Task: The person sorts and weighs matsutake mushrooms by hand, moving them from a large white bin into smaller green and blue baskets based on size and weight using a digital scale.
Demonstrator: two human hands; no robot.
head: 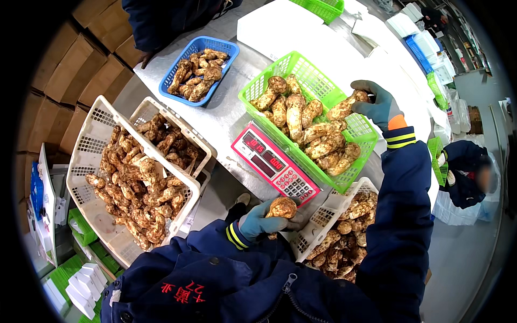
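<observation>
My left hand (264,220), in a blue-grey glove, is closed around a brown mushroom (282,208) in front of my chest. My right hand (375,103), gloved alike, grips the cap end of another mushroom (342,108) over the right part of a green plastic basket (313,76). Several thick brown-and-cream mushrooms lie inside that basket. It rests on a pink digital scale (274,167), whose red display is lit and whose keypad faces me. Whether the mushroom in my right hand touches those beneath it, I cannot tell.
White crates (109,238) of mushrooms stand at left; another crate (323,216) is close to my body. A blue basket (202,42) of smaller mushrooms sits on the metal table (238,121), near a co-worker's dark sleeve (147,28). White foam boxes (278,24) lie beyond.
</observation>
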